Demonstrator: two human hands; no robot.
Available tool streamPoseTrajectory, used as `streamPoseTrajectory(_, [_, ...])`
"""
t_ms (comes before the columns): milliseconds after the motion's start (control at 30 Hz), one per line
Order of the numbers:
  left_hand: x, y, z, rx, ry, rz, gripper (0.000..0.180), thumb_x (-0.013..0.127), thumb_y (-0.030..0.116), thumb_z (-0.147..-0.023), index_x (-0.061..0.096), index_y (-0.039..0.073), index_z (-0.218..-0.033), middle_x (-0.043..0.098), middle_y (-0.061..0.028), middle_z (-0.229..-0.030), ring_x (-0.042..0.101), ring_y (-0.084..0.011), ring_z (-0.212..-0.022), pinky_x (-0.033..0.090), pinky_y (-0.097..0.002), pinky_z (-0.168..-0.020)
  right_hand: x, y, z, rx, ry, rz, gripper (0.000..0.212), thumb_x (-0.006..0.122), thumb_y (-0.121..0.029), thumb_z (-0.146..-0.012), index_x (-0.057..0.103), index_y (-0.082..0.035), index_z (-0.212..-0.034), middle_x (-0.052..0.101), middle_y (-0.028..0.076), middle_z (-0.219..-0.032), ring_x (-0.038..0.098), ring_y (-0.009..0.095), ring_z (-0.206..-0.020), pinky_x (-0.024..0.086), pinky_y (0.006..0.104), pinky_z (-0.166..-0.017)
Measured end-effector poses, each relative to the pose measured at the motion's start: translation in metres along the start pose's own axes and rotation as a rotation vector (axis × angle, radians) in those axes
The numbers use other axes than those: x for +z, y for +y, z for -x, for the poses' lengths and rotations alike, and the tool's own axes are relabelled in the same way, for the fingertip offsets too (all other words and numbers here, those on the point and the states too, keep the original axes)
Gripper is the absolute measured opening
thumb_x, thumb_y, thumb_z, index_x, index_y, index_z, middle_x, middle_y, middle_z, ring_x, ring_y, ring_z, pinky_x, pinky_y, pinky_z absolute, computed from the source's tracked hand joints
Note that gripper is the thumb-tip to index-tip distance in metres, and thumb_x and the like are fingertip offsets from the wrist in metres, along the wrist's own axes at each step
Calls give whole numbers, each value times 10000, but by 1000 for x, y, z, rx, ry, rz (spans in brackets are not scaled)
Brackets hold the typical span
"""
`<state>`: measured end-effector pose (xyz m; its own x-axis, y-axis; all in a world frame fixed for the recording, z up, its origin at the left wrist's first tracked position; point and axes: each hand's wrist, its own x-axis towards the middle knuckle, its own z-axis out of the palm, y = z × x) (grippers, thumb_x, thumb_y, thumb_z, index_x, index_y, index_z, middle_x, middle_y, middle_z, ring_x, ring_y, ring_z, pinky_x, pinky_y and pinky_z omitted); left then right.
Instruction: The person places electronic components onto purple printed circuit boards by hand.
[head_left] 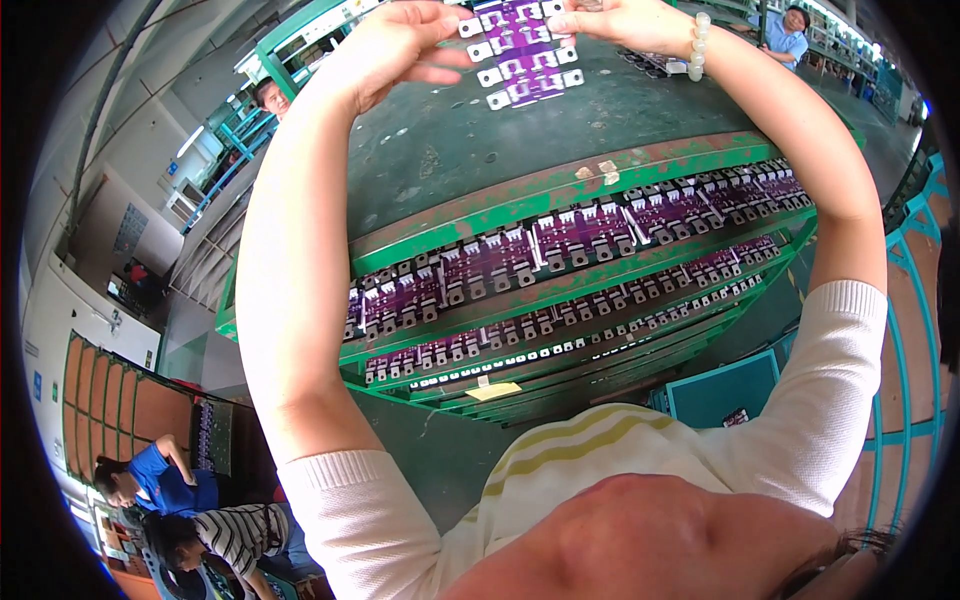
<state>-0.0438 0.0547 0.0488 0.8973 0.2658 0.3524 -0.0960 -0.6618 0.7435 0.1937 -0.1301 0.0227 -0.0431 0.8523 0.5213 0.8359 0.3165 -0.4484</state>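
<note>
Both of my arms reach forward over the dark green top of a rack [430, 180]. Between my hands is a purple circuit board panel [525, 67] with rows of silver metal tabs along both sides. My left hand [408, 48] pinches its left edge near the top, the other fingers stretched out beside it. Around the upper right edge close the fingers of my right hand [625, 25]; a bracelet of pale beads [698, 48] circles that wrist. The panel's upper end is cut off by the picture's edge.
Below the top, green shelves hold rows of similar purple boards [585, 235]. A yellow paper slip [494, 391] hangs off a lower shelf. A teal bin [725, 388] stands at the right. Several people are around, including one in blue [785, 38] at the far right.
</note>
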Motion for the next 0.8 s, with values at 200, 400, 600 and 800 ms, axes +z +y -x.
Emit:
streamPoseTrajectory(200, [-64,51,66,409,631,-709,318,656,184,-1005,623,-23,-1244,711,-146,-1165,671,-244,-1108,508,-336,-985,-5,6,-21,-61,-27,-345,213,656,-191,-1014,663,-88,-828,553,-47,-666,441,38,-569,322,219,-514])
streamPoseTrajectory(400, [-87,21,183,131,689,-727,412,652,387,-999,724,8,-1145,751,-187,-1014,720,-263,-951,534,-389,-865,60,-41,-69,524,-48,-149,279,620,-301,-1025,682,-92,-852,443,-82,-641,315,1,-510,204,198,-415])
streamPoseTrajectory(600, [-2,-22,235,247,481,-875,260,723,245,-946,727,-10,-998,741,-199,-998,723,-364,-897,566,-436,-806,119,-40,-126,450,-190,51,383,755,-379,-932,684,-26,-800,520,-1,-618,440,80,-510,306,296,-372])
streamPoseTrajectory(800, [4,-62,236,526,616,-918,264,757,230,-887,687,-1,-995,739,-178,-1011,736,-340,-930,572,-432,-818,115,-61,-117,148,-492,243,747,831,-528,-821,624,-19,-1327,705,77,-1182,669,167,-920,551,356,-741])
